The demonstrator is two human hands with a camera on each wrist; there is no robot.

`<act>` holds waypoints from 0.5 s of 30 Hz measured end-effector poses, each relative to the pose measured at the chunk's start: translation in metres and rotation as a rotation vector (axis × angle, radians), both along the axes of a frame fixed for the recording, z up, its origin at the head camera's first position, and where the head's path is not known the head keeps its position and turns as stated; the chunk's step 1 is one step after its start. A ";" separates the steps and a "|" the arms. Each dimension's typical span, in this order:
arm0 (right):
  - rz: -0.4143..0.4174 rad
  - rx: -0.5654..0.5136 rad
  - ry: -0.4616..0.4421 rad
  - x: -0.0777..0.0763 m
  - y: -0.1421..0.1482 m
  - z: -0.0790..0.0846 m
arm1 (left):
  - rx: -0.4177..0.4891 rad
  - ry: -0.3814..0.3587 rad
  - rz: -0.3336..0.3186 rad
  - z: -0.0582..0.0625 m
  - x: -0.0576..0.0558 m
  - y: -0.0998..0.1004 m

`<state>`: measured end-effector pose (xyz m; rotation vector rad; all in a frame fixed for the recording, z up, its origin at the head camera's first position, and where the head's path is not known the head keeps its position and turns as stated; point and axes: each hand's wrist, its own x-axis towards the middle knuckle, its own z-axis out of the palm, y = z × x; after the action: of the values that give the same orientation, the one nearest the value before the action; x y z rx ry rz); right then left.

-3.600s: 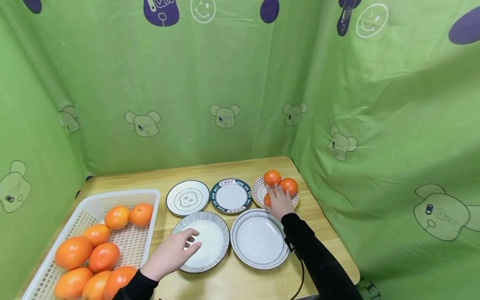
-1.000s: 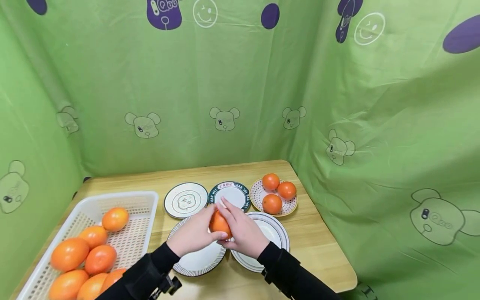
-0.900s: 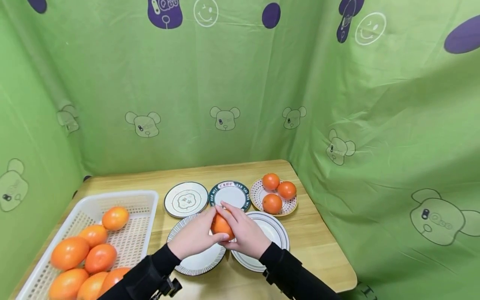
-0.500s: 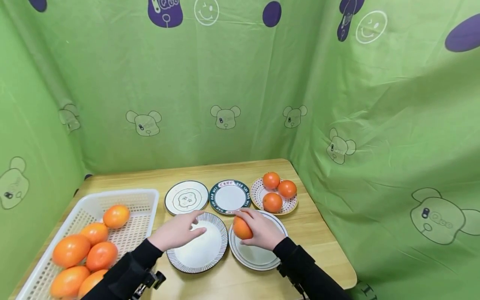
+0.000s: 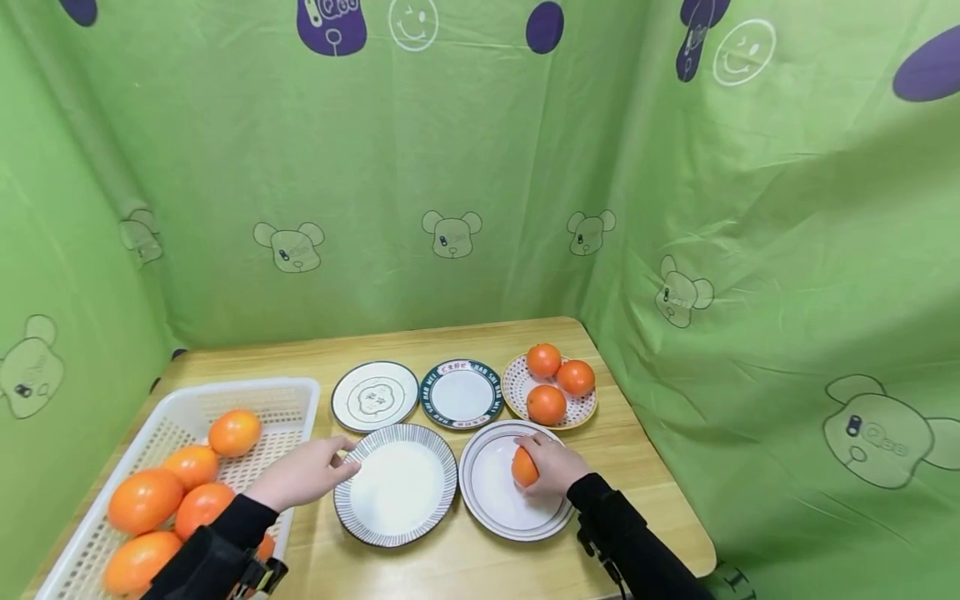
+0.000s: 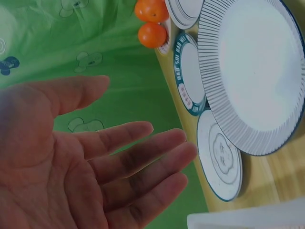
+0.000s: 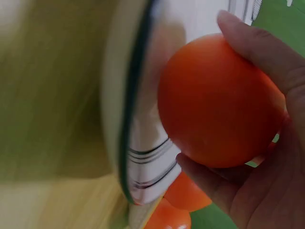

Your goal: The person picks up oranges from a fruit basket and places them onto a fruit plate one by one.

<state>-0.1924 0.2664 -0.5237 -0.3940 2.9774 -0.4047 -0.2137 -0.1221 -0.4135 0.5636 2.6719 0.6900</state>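
Note:
My right hand (image 5: 557,468) grips an orange (image 5: 524,467) low over the white plate with dark rings (image 5: 487,502). In the right wrist view, thumb and fingers curl round the orange (image 7: 219,102), close to the plate's surface. My left hand (image 5: 303,473) holds nothing and hovers between the right side of the white basket (image 5: 307,400) and the plate with a striped rim (image 5: 397,492). Its palm (image 6: 43,181) shows in the left wrist view, fingers extended. Several oranges (image 5: 146,500) lie in the basket, partly hidden by the left sleeve.
At the back right, a dotted dish (image 5: 517,387) bears three oranges (image 5: 546,405). A green-rimmed plate (image 5: 461,396) and a plate with a line drawing (image 5: 375,397) stand in the back row. Green curtains (image 5: 450,292) surround the wooden table (image 5: 637,500).
Both hands held the orange together over the front plates, then parted. The right hand carried it right and down over the ringed plate; the left hand moved left towards the basket.

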 end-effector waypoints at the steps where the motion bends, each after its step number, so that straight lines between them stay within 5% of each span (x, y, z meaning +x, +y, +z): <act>1: -0.006 0.005 0.000 0.000 0.000 -0.001 | -0.009 0.002 0.000 0.000 0.000 -0.001; 9: -0.026 0.048 -0.014 -0.001 0.000 0.000 | -0.056 0.012 0.004 -0.003 -0.011 -0.020; 15: -0.034 0.044 0.052 0.002 -0.006 0.024 | -0.115 0.040 -0.001 -0.006 -0.046 -0.053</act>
<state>-0.1909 0.2604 -0.4994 -0.3557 3.0413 -0.3361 -0.2596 -0.1754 -0.4191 0.5539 2.7268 0.5261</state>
